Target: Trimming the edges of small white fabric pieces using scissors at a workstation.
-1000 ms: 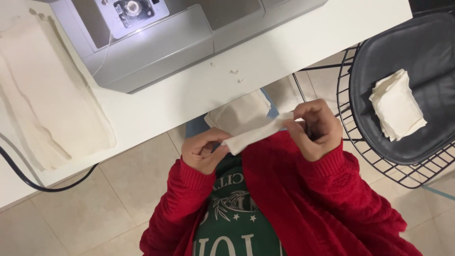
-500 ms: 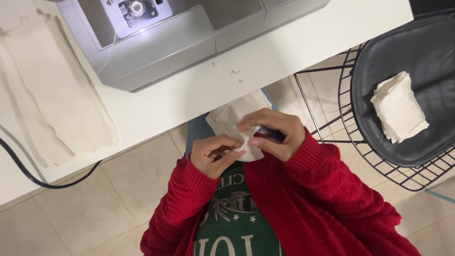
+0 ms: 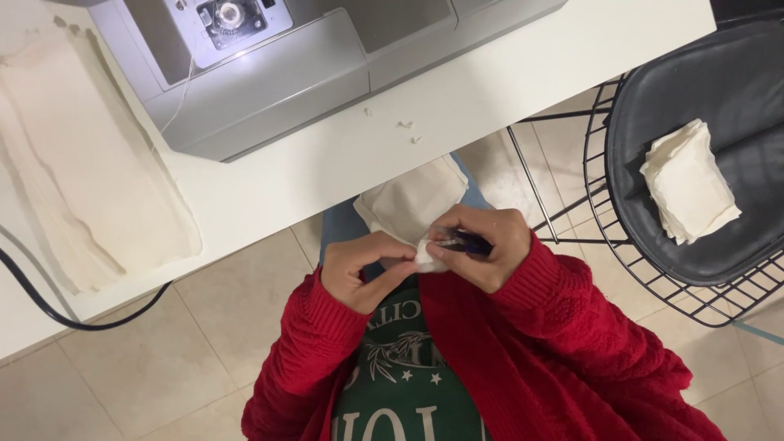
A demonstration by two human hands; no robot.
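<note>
My left hand (image 3: 359, 269) pinches a corner of a small white fabric piece (image 3: 412, 204) that lies over my lap just below the table edge. My right hand (image 3: 483, 255) is closed around a small dark-handled tool (image 3: 464, 241), its tip at the same corner of the fabric. The two hands touch there. Both sleeves are red knit. The tool's blades are hidden by my fingers.
A grey sewing machine (image 3: 269, 69) with its lamp lit stands on the white table (image 3: 490, 73). A stack of cream fabric (image 3: 77, 171) lies at the left. A black wire chair (image 3: 702, 163) at the right holds folded white pieces (image 3: 688, 181). A black cable (image 3: 49, 306) hangs at left.
My right hand has come in from the right, from holding the fabric stretched out, to meet the left hand at the fabric's corner. The fabric is bunched between them now.
</note>
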